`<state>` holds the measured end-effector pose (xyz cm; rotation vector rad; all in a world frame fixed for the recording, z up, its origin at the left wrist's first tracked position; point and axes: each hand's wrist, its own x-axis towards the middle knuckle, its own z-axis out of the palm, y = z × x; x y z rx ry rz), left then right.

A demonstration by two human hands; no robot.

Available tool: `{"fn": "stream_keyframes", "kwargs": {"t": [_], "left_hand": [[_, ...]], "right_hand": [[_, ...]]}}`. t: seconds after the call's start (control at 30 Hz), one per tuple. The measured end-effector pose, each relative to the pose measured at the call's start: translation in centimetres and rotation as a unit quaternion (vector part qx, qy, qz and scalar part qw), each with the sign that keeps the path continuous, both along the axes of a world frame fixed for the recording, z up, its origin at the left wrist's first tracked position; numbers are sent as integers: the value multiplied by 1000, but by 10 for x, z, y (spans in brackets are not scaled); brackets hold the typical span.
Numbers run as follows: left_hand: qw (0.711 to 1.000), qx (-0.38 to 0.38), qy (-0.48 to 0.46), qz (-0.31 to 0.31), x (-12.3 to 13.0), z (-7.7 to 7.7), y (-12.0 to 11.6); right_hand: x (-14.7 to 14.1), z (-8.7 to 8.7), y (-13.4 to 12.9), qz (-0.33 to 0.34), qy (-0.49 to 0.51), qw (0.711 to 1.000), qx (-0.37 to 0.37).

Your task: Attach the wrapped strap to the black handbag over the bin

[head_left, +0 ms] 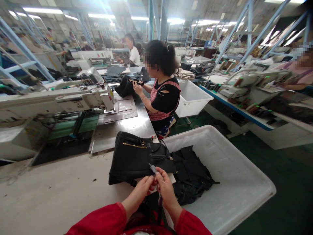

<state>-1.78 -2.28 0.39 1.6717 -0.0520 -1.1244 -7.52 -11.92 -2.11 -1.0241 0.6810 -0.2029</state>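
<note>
The black handbag point(133, 156) looks like smooth leather or leather-like material with a faint sheen, and its zipper point(134, 145) is shiny gold-toned metal. The tub point(234, 182) is smooth white plastic, slightly glossy, holding matt black cloth pieces point(192, 174). The tabletop point(53, 192) is pale, matt and scuffed; the sleeves point(102, 220) are red cloth.

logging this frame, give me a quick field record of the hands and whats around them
left hand: fingertips pinched beside the right, at a small grey tool
right hand: pinching the small grey tool
in front of hands: black handbag with gold zipper, lying on the worktable
right of hands: white bin holding dark fabric pieces
sleeves: red
beyond: sewing machine; seated co-worker handling a black piece
</note>
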Motion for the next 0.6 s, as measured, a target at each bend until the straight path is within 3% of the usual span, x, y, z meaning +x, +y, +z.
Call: {"fn": "stream_keyframes", "kwargs": {"t": [0.17, 0.27, 0.37, 0.43, 0.53, 0.6], "left_hand": [[987, -95, 14, -130, -20, -5, 0], [978, -68, -31, -196, -22, -2, 2], [957, 10, -148, -249, -16, 1, 3], [924, 60, -250, -284, -10, 0, 3], [870, 88, -345, -341, -2, -3, 5], [850, 87, -365, -369, 1, -5, 6]], "right_hand": [[11, 1, -16, -134, -9, 988, 77], [13, 1, -22, -157, -14, 984, 88], [12, 0, -27, -147, -11, 984, 102], [10, 0, -34, -119, -1, 989, 84], [7, 0, -48, -59, 27, 998, 9], [7, 0, -58, -26, 42, 997, -52]]}}
